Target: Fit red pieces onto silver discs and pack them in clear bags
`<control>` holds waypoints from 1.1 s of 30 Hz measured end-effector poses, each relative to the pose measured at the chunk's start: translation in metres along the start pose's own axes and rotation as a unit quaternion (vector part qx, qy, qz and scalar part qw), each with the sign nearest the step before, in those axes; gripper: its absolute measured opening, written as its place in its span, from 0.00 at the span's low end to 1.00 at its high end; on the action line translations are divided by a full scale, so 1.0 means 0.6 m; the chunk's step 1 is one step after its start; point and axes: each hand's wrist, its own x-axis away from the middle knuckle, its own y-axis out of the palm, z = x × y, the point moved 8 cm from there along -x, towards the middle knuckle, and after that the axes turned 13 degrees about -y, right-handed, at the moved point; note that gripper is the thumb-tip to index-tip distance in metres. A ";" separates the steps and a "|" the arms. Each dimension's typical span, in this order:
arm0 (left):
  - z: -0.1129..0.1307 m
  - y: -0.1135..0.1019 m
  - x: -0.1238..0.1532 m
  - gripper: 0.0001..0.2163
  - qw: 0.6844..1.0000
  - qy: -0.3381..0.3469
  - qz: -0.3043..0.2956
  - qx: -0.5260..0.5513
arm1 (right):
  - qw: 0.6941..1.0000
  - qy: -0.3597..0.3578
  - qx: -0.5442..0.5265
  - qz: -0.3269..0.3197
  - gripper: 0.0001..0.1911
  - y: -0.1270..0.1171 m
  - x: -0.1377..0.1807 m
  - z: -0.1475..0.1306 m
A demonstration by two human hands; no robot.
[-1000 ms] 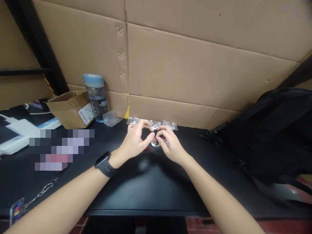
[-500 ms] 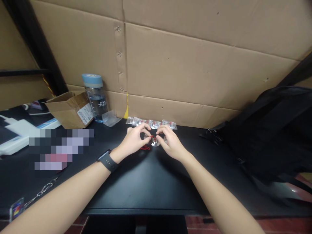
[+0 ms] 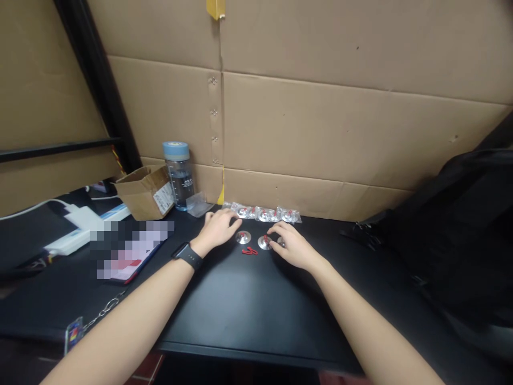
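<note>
My left hand (image 3: pixel 219 227) holds nothing, its fingers apart, just left of a silver finger cymbal (image 3: pixel 243 239) with a red loop at its centre. My right hand (image 3: pixel 292 245) has thumb and index finger at the right side of a second finger cymbal (image 3: pixel 263 245), by its red loop, and appears to grip it. A third finger cymbal (image 3: pixel 281 241) lies partly hidden behind my right fingers. Between the hands and nearer to me, a loose red cord (image 3: pixel 249 251) rests on the black table (image 3: pixel 240 299).
Several cymbals in clear plastic packets (image 3: pixel 274 215) line the cardboard wall (image 3: pixel 320 128). At the left stand a water bottle (image 3: pixel 179 179), a small cardboard box (image 3: pixel 142 195) and a white power strip (image 3: pixel 72 239). A black bag (image 3: pixel 460 230) fills the right side.
My left hand has let go of the red loop and moved left, away from the cymbal. My right hand stays by the cymbal. The view has shifted, uncovering the cymbals and red cord.
</note>
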 end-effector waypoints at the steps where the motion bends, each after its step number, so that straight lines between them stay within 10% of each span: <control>1: -0.015 -0.006 -0.004 0.17 0.999 -0.022 0.018 -0.044 | 1.000 0.004 -0.004 -0.001 0.10 0.000 0.001 0.003; 8: -0.113 -0.020 -0.009 0.23 0.961 -0.195 -0.007 -0.197 | 1.000 0.010 -0.015 0.001 0.10 -0.001 0.004 0.014; 14: -0.071 -0.080 0.003 0.22 0.964 -0.165 0.126 -0.168 | 1.000 0.016 -0.012 0.009 0.11 -0.013 0.003 0.014; 21: -0.009 -0.076 0.011 0.24 0.980 -0.048 0.146 -0.123 | 1.000 0.015 -0.014 0.012 0.11 -0.013 0.004 0.019; 27: 0.078 0.016 0.039 0.23 0.987 0.147 -0.004 -0.066 | 1.000 0.010 -0.011 0.008 0.12 -0.010 0.003 0.015; 33: 0.095 0.065 0.056 0.22 0.976 0.184 -0.113 -0.030 | 0.999 -0.048 0.014 -0.018 0.18 0.010 -0.003 -0.002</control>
